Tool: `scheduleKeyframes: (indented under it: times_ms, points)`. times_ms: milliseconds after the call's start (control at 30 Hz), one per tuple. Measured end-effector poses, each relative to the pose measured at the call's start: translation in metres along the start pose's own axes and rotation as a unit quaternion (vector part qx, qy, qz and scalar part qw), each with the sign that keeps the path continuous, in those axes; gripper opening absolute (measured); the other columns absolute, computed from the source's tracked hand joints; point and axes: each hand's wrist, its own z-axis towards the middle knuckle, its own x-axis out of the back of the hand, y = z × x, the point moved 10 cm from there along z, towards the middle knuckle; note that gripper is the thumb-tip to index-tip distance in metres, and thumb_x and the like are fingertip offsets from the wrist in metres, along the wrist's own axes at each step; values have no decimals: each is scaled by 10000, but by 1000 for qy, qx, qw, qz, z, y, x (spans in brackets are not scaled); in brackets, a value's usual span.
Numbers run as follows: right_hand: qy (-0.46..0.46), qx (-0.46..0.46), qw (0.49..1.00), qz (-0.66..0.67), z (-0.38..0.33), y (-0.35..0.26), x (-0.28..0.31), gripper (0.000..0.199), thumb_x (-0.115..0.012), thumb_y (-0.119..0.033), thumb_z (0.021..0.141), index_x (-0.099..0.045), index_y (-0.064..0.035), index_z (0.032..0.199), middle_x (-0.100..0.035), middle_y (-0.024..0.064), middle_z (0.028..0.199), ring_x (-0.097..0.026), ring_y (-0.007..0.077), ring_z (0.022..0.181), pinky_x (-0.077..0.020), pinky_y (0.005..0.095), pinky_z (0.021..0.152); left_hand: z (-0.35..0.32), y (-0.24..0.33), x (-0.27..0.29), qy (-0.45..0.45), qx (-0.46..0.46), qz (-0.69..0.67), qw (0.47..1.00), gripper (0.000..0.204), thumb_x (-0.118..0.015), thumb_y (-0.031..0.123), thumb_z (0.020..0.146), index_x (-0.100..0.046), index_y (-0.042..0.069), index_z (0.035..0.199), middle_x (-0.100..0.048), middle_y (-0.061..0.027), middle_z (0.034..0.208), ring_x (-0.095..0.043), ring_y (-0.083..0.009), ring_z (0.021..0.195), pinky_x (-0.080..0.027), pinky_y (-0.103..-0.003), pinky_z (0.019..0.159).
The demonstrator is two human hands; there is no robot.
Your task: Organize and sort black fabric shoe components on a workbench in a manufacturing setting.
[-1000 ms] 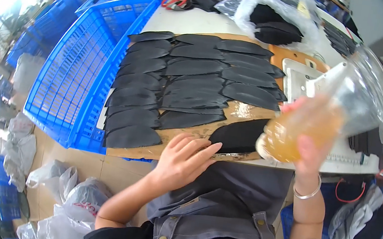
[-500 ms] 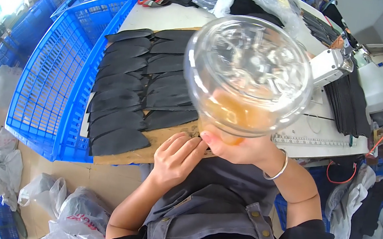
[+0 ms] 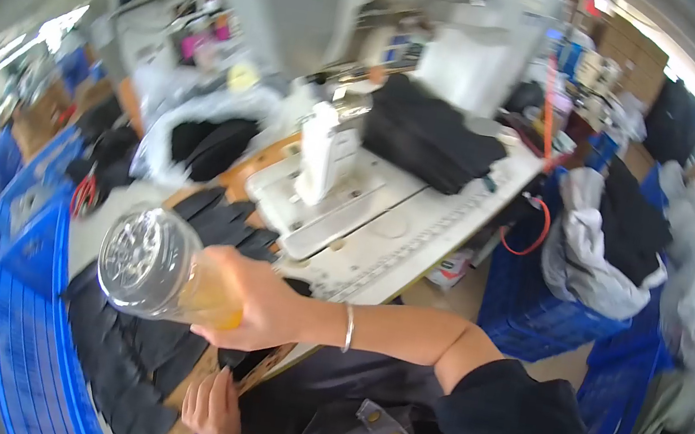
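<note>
My right hand (image 3: 257, 301) is wrapped round a clear plastic jar (image 3: 147, 263) with yellow-orange liquid in it. The jar is tipped on its side in the air above the table's front edge, its round, patterned end pointing left. Lower down, my left hand (image 3: 213, 412) rests at the table edge, its fingers loosely bent and apart, with nothing visible in it. Dark leaf-shaped fabric pieces (image 3: 111, 361) lie in overlapping rows on the brown board (image 3: 181, 404) beside it; the jar and my right arm cover part of them.
A white sewing machine (image 3: 325, 154) stands beyond my right forearm, a black fabric stack (image 3: 429, 134) behind it. Blue crates (image 3: 29, 330) line the left; another blue crate (image 3: 535, 292) holding fabric stands right. Red-handled scissors (image 3: 84, 195) and a plastic bag of black pieces (image 3: 164, 138) lie farther back.
My view has swung to the right. The jar has come down and away from close in front of me, still in my right hand, and its round end now points left. My left hand stays at the table edge.
</note>
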Motion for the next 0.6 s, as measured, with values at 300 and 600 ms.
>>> scheduleKeyframes:
  times_ms: [300,600]
  points:
    - [96,12,977,-190,-26,6,102,634,-723,-253,680,-388,-23,1167,-555,182,1005,-564,366,911,-468,411,777,10,16,-2,21,4,-17,1000,97,-644,1,749,-635,14,844,-596,-122,707,-566,-292,610,-445,-374,562]
    - [444,-122,880,117,-175,7,262,473,-718,-130,757,-397,-74,1101,-567,69,930,-588,133,818,-479,284,696,14,33,23,58,-39,-16,997,68,-688,24,783,-674,2,845,-657,-111,764,-625,-241,653,-517,-316,595]
